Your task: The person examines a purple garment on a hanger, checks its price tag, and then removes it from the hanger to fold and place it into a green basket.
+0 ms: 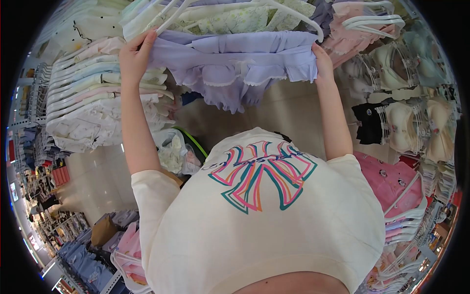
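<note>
Head view: clothing racks (83, 98), pale floor (98, 181).

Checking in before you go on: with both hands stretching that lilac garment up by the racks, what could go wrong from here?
1. The left hand and right hand pinch only the top edge of the lilac garment; it could slip from either.
2. A white hanger hangs close above; the fabric might snag.
3. The frilled hem dangles unsupported and may catch nearby clothes.
</note>
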Tool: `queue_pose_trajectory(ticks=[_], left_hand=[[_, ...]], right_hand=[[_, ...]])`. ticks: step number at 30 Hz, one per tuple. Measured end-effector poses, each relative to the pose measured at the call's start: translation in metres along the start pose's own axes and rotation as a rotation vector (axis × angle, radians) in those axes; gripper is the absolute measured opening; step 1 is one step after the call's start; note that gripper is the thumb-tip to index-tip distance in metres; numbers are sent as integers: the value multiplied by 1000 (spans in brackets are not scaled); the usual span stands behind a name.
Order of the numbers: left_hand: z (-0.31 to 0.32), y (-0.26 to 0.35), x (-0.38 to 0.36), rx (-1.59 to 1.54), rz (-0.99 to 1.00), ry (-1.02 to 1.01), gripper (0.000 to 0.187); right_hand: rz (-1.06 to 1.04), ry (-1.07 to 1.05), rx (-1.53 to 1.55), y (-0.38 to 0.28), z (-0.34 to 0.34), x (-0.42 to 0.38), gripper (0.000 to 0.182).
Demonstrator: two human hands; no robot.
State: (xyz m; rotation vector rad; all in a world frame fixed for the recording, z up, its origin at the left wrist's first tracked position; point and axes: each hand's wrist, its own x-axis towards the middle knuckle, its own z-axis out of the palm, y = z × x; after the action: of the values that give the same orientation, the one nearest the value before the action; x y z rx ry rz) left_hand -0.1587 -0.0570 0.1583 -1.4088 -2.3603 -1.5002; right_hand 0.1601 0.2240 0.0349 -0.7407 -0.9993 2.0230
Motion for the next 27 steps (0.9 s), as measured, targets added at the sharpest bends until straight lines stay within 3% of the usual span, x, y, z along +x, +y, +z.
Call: queue_pose_trajectory(ticks=[2, 5, 10, 14, 18, 21, 23, 27], left_hand=[[0, -4, -2, -89, -87, -31, 28], [8, -26, -12, -697, -406, -4, 28], [16, -40, -38, -955, -601, 148, 25], [26, -53, -59, -1134, -715, 243, 23], [45, -93, -102, -722, -783, 208, 24], [53, -94, -132, -765, -984, 118, 25], [51, -83, -143, -915, -1010, 150, 25], [38, -48, -147, -1070, -1053, 251, 28]], right_hand=[[5, 2, -12, -3, 7, -7, 24], [-13, 40, -133, -3, 12, -11, 26], [-89, 49, -374, 3, 23, -17, 22], [-58, -21, -312, 2, 46, -32, 26], [-55, -162, -455, 16, 59, -41, 28], [-39, -263, -644, 34, 58, -44, 26], [-23, -318, -750, 47, 55, -40, 25], [-57, -180, -731, 66, 61, -43, 24]])
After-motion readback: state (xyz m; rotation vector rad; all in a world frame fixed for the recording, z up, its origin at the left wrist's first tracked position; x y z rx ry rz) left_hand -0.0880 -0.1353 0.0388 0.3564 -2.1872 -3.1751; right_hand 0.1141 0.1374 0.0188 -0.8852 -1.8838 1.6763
